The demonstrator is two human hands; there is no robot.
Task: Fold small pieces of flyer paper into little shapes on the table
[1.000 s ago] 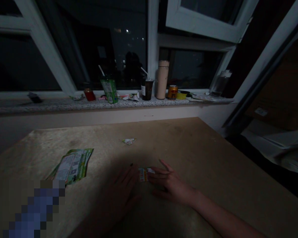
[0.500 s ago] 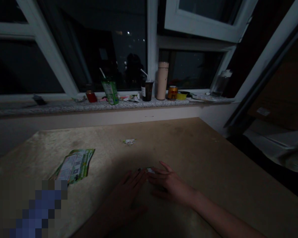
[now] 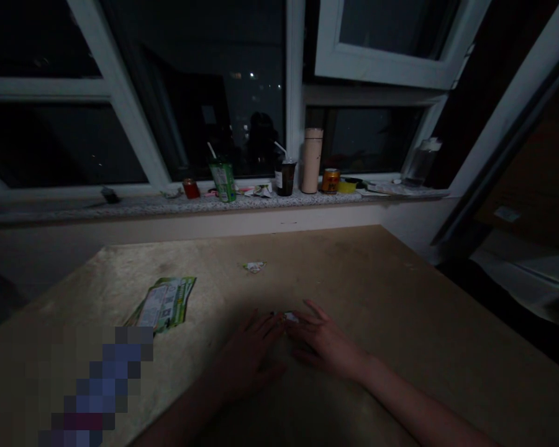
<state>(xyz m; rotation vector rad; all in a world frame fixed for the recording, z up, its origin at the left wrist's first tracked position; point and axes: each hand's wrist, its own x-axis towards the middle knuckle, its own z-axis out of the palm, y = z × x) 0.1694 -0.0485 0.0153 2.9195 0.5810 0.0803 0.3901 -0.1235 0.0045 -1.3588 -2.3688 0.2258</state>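
Note:
My left hand (image 3: 249,351) rests palm down on the wooden table (image 3: 382,273), its fingers stretched forward and apart. Facing it from the right is my right hand (image 3: 328,341), fingers spread, with one finger raised a little. Between the fingertips of both hands lies a small white and green scrap of wrapper (image 3: 290,317), which the right fingers seem to touch and partly cover. A tiny dark bit shows beside the left fingertips. Farther up the table is a torn scrap of wrapper (image 3: 254,267), apart from both hands.
A green printed packet (image 3: 168,304) lies to the left, beside a pixelated blue patch. Along the stone windowsill (image 3: 168,209) stand a green cup (image 3: 222,180), a dark cup with a straw (image 3: 286,179), a pink flask (image 3: 312,160), a gold can (image 3: 330,181) and a clear bottle (image 3: 422,162).
The view has swung slightly left, so the table and sill appear farther right. Both hands stay around the wrapper scrap, with hardly any movement over the table.

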